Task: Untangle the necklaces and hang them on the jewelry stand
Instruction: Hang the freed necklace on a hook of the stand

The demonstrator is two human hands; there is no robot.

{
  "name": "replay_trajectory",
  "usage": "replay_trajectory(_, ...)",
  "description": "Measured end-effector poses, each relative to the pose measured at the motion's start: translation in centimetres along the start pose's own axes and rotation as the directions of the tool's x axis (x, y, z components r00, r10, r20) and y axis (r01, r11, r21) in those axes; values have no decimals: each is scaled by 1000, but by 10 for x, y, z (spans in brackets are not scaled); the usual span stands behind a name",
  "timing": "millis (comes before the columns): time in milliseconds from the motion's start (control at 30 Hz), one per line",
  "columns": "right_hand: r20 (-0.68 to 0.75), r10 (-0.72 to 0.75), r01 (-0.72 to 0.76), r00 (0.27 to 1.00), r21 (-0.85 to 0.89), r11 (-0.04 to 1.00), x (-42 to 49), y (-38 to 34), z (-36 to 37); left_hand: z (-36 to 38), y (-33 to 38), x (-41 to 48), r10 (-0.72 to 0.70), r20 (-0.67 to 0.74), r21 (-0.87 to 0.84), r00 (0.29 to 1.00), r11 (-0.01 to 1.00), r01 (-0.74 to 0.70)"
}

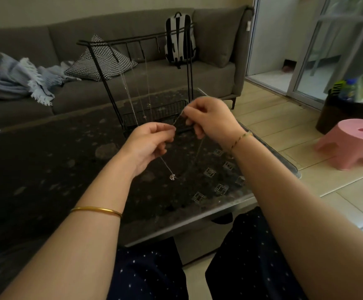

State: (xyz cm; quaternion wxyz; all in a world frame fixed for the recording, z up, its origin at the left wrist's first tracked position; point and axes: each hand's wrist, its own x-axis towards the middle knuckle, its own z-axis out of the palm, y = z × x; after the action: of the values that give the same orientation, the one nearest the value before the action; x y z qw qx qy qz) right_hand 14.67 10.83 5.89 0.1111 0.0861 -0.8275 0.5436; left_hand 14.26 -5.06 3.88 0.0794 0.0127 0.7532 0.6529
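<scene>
A black wire jewelry stand (102,59) rises at the far side of the dark table (46,169), with thin silver chains (131,98) hanging from its top bar. Just in front of its base, my left hand (152,144) and my right hand (211,120) pinch a thin silver necklace (165,164) between fingertips, a short taut length of chain running between them. Below my left hand a strand hangs down to a small silver pendant (172,176) near the tabletop. A second faint strand drops below my right hand.
A grey sofa (215,40) behind the table holds a black-and-white backpack (179,37), a checked cushion (100,61) and a pale blue blanket (14,76). A pink stool (349,144) and a dark bin (349,111) stand on the tiled floor at right.
</scene>
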Motion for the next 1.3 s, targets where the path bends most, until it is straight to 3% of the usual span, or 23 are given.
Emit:
replay_trajectory(200,2,-74,74,997,7,997,25,-49,-11,-5,-4,3,-48,7,143,999,989,46)
replay_trajectory(333,23,-110,110,994,31,993,35,-66,-9,-3,-21,5,-103,26,111,994,989,100)
replay_trajectory(533,33,-57,50,998,179,983,43,-79,-10,-1,-31,9,-203,113,-35,973,978,208)
replay_trajectory(767,-70,68,-42,995,322,946,64,-78,-17,-5,-37,16,-264,173,-36,949,961,274)
replay_trajectory(1300,-88,119,-88,989,301,950,98,-62,-16,-8,-49,42,-154,142,146,978,980,133)
